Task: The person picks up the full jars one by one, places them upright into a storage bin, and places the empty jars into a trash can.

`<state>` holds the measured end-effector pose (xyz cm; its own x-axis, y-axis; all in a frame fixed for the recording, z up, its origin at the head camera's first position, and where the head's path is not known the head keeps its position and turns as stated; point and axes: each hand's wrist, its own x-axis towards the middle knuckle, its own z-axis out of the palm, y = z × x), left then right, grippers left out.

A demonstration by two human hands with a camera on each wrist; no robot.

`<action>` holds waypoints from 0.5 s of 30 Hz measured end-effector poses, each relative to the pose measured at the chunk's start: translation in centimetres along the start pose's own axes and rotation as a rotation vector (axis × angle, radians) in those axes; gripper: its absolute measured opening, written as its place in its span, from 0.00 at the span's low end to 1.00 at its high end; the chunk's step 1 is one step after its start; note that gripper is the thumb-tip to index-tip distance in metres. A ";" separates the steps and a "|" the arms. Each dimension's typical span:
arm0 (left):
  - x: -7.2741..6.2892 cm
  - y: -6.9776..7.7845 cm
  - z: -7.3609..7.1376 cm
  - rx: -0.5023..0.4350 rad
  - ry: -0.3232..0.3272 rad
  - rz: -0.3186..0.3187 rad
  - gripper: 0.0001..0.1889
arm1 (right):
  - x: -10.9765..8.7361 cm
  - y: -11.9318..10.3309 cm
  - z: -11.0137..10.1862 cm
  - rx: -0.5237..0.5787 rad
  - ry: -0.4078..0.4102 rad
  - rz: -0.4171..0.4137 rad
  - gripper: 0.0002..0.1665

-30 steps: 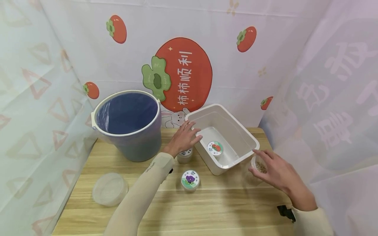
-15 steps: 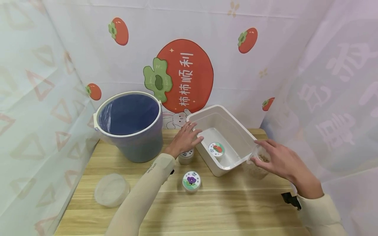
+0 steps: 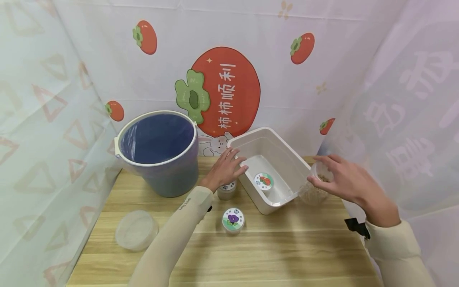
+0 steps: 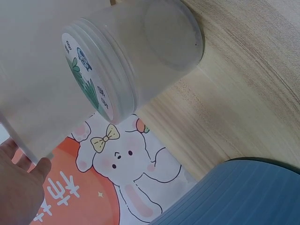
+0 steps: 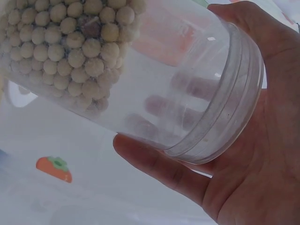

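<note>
My right hand grips a clear plastic jar near its ridged end, thumb and fingers around its side. Beige round balls fill the jar's far part in the right wrist view. The jar is just right of the white bin. My left hand rests at the bin's left rim, its fingers reaching over the edge. Under that wrist stands a frosted jar with a labelled lid, partly hidden in the head view. Inside the bin sits a jar with a red-fruit label.
A jar with a purple-and-green label stands in front of the bin. At the left are a big blue bucket with a white rim and a translucent round container. White printed curtains enclose the wooden table.
My right hand has moved slightly up and to the right, carrying the clear jar with it. The left hand stays at the bin's rim.
</note>
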<state>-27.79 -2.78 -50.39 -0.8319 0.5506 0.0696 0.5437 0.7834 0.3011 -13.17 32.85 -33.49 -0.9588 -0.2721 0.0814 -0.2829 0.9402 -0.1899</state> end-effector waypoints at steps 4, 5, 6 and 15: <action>-0.1 0.1 -0.1 -0.004 -0.012 -0.008 0.33 | 1.1 -0.3 -0.3 0.005 0.007 0.005 0.40; -0.1 0.1 -0.1 -0.004 -0.014 -0.009 0.33 | 1.4 -0.4 -0.3 0.006 0.009 0.005 0.40; -0.1 0.1 -0.1 -0.002 -0.014 -0.008 0.33 | 1.7 -0.5 -0.4 0.004 0.012 0.000 0.40; -0.1 0.2 -0.2 -0.006 -0.016 -0.013 0.33 | 4.4 -1.0 0.1 0.003 0.025 -0.030 0.41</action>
<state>-27.58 -2.77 -50.10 -0.8369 0.5450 0.0508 0.5323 0.7887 0.3076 -17.10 30.75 -33.01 -0.9489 -0.2953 0.1113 -0.3120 0.9309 -0.1901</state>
